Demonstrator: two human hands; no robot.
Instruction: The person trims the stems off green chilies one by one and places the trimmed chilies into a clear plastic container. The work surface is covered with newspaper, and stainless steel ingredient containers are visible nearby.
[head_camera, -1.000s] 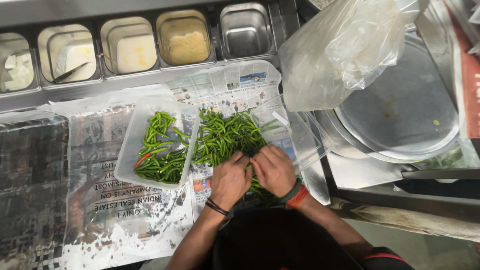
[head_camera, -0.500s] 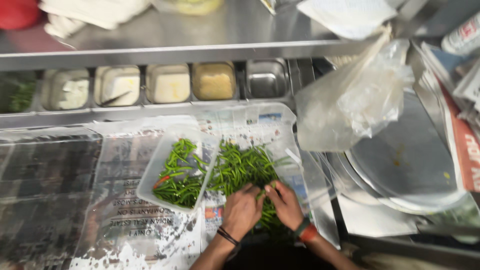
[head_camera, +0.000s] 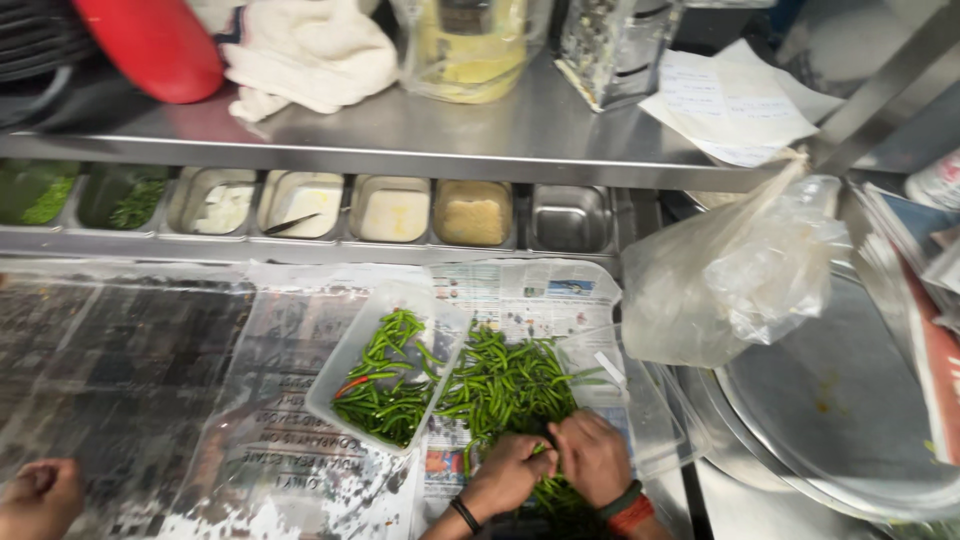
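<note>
Both your hands are down in the loose pile of thin green chillies (head_camera: 505, 385) on the newspaper sheet (head_camera: 520, 295), right at the near edge of the counter. Left hand (head_camera: 508, 472) is curled around a few chillies, right hand (head_camera: 592, 457) is pinching at the same bunch, so looks like stem-picking/sorting to me. Can't tell exactly how many you've got in each grip tbh.

Tips imo: work one chilli at a time, pinch close to the cap so the pod doesn't snap. The clear plastic rectangular tub (head_camera: 385, 368) w/ sorted green chillies plus one red is just beside the pile on your left, so short tosses are fine. Keep fingers away from your eyes. Another person's hand (head_camera: 38, 497) sits at the far left corner, well apart.
</note>
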